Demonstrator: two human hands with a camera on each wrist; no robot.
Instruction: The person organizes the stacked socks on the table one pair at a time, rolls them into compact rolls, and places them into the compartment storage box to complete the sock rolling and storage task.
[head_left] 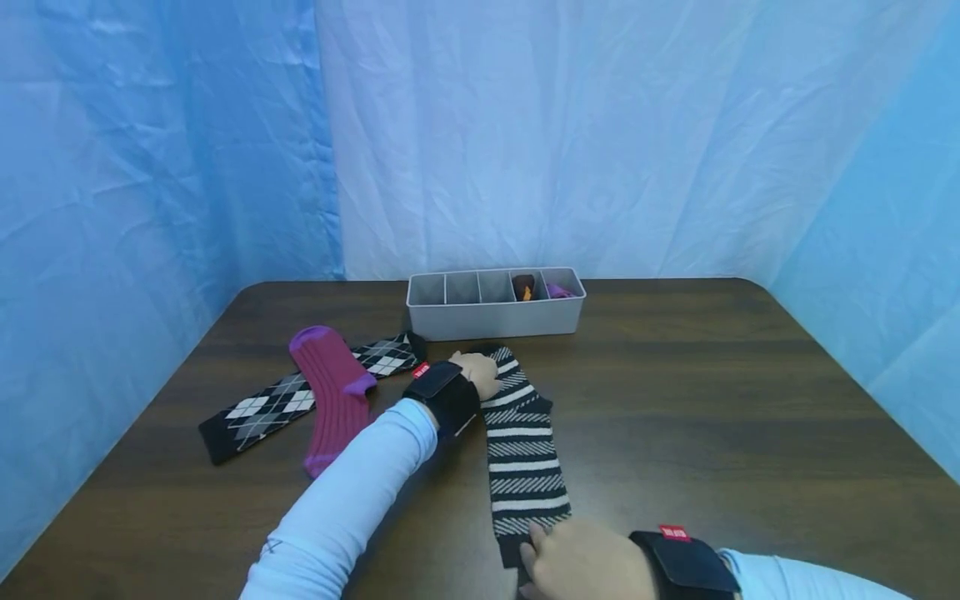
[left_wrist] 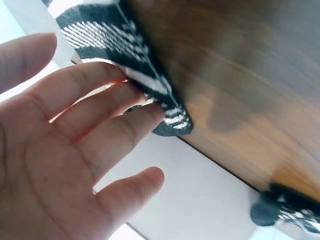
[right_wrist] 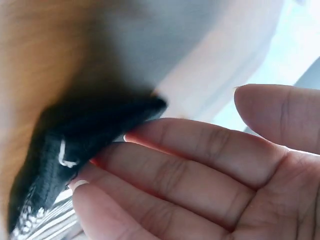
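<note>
A black and white striped sock (head_left: 525, 462) lies lengthwise in front of the person, its toe away and its black cuff nearest. My left hand (head_left: 477, 374) is at the toe end; in the left wrist view its nearly straight fingers (left_wrist: 107, 135) touch the striped knit, with the thumb apart. At the cuff is my right hand (head_left: 588, 562). In the right wrist view its extended fingers (right_wrist: 175, 170) meet the black cuff (right_wrist: 85, 135), the thumb held away from it.
Left of the sock, a maroon sock with purple trim (head_left: 333, 392) lies across a black argyle sock (head_left: 258, 417). A grey divided box (head_left: 495, 321) stands at the back of the brown table (head_left: 712, 400), with a dark bundle (head_left: 523, 286) and a purple one (head_left: 558, 291) in its right compartments.
</note>
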